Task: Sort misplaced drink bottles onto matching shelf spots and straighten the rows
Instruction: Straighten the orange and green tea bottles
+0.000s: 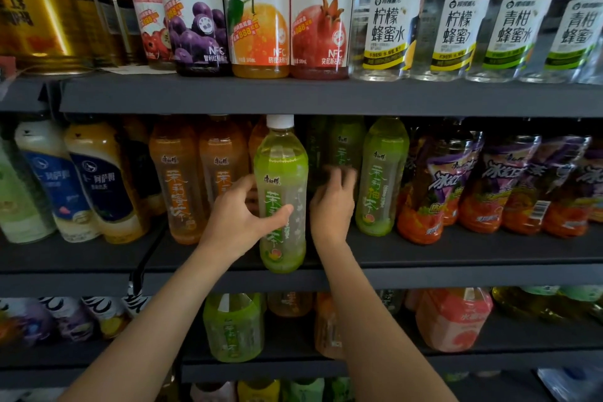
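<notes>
1. The green tea bottle (282,192) with a white cap stands upright at the front edge of the middle shelf (456,251); it serves as the landmark for what follows.
2. The left hand (239,219) grips this bottle from its left side, the thumb curled across the label and the fingers wrapped behind.
3. The right hand (332,202) is just to the right of the bottle, its fingers loosely bent and reaching back into the shelf; it is blurred, so I cannot tell whether it touches or grips anything.
4. Behind and to the right of the bottle stand darker green bottles (346,147) deep in the shelf, and further right a matching light green bottle (381,176) stands upright near the front.
5. To the left of the bottle stands a row of orange tea bottles (177,183), upright and close together.
6. Further left of it are bottles with dark blue labels (98,186), leaning slightly.
7. Far to its right is a row of bottles with purple and red wrappers (489,189).
8. Above it, on the upper shelf (326,95), stand juice bottles (259,10) and clear honey-water bottles (456,29).
9. Below it, on the lower shelf (489,359), is another green bottle (233,326).
</notes>
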The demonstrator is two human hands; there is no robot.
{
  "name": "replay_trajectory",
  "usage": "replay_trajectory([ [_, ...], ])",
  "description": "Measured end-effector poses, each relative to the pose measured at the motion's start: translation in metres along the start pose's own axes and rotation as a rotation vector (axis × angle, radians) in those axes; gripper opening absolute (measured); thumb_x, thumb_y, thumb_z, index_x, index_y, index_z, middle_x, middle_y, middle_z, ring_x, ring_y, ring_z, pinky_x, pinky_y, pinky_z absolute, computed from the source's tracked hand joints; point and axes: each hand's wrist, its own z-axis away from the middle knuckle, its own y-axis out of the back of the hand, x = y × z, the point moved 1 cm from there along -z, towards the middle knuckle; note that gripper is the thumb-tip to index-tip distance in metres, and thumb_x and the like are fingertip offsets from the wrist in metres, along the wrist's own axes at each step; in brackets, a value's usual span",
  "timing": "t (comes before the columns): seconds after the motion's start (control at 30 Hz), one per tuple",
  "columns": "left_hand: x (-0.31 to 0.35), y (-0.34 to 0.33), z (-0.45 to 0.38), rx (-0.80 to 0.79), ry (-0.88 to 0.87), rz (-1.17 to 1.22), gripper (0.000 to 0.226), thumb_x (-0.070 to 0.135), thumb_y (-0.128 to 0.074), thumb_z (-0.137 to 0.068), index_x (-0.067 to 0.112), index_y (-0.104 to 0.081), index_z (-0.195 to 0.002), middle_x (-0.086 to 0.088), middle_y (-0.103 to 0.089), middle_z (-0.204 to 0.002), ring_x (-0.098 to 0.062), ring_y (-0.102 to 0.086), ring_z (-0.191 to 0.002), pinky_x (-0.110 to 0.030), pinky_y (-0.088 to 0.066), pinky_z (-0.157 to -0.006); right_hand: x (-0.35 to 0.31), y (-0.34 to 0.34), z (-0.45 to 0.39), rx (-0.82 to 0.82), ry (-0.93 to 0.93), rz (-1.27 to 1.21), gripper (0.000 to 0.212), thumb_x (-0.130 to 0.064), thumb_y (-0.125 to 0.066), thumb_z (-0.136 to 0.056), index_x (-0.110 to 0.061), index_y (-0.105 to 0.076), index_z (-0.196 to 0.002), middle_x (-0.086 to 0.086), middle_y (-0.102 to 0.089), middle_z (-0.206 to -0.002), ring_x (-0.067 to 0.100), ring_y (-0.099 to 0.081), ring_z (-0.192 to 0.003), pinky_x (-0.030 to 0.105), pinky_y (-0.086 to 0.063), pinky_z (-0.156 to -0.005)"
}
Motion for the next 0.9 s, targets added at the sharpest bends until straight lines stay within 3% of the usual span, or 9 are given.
replay_trajectory([
  [0.1,0.0,0.0,0.0,-0.005,-0.002,0.001,0.037,0.026,-0.074,-0.075,0.025,-0.055,-0.106,0.019,-0.059,-0.094,0.007,-0.054,-0.088,-0.007,-0.04,-0.07,0.004,0.002,-0.011,-0.29,-0.052,0.07,0.044,0.002,-0.045,-0.09,-0.007,-0.046,-0.133,0.02,-0.061,-0.113,0.035,-0.059,-0.101,0.038,-0.048,-0.081],
  [0.17,0.0,0.0,-0.001,-0.015,0.004,0.003,0.037,0.026,-0.074,-0.075,0.026,-0.055,-0.106,0.019,-0.059,-0.094,0.006,-0.055,-0.087,-0.007,-0.04,-0.069,0.006,0.002,-0.013,-0.358,-0.124,0.164,0.048,0.0,-0.045,-0.091,-0.008,-0.038,-0.137,0.021,-0.061,-0.11,0.037,-0.059,-0.1,0.041,-0.048,-0.08],
  [0.4,-0.003,0.001,-0.001,-0.022,-0.001,0.008,0.036,0.027,-0.075,-0.074,0.027,-0.056,-0.104,0.017,-0.062,-0.095,0.009,-0.057,-0.086,-0.004,-0.043,-0.069,0.006,-0.006,-0.022,-0.328,-0.195,0.194,0.04,-0.006,-0.05,-0.092,-0.002,-0.039,-0.13,0.021,-0.059,-0.113,0.038,-0.058,-0.104,0.042,-0.047,-0.08],
  [0.5,-0.002,0.001,-0.001,-0.021,-0.006,0.012,0.035,0.026,-0.075,-0.073,0.029,-0.055,-0.102,0.02,-0.061,-0.093,0.018,-0.055,-0.083,-0.001,-0.042,-0.067,0.0,-0.013,-0.031,-0.387,-0.23,0.203,0.049,-0.015,-0.049,-0.095,0.0,-0.029,-0.137,0.022,-0.05,-0.129,0.038,-0.053,-0.113,0.044,-0.044,-0.088],
  [0.6,-0.003,0.001,-0.001,-0.023,-0.008,0.009,0.035,0.027,-0.075,-0.073,0.03,-0.055,-0.102,0.019,-0.061,-0.094,0.016,-0.055,-0.084,-0.002,-0.042,-0.068,-0.002,-0.019,-0.041,-0.437,-0.287,0.204,0.06,-0.016,-0.047,-0.095,0.002,-0.017,-0.143,0.023,-0.038,-0.141,0.038,-0.047,-0.122,0.044,-0.041,-0.094],
  [0.9,-0.007,0.0,-0.002,0.0,-0.026,0.005,0.039,0.022,-0.077,-0.072,0.028,-0.055,-0.104,0.02,-0.06,-0.092,0.021,-0.052,-0.085,0.001,-0.038,-0.067,0.002,-0.034,-0.055,-0.338,-0.443,0.057,0.042,-0.01,-0.049,-0.094,0.001,-0.035,-0.132,0.023,-0.049,-0.131,0.037,-0.048,-0.121,0.044,-0.042,-0.096],
])
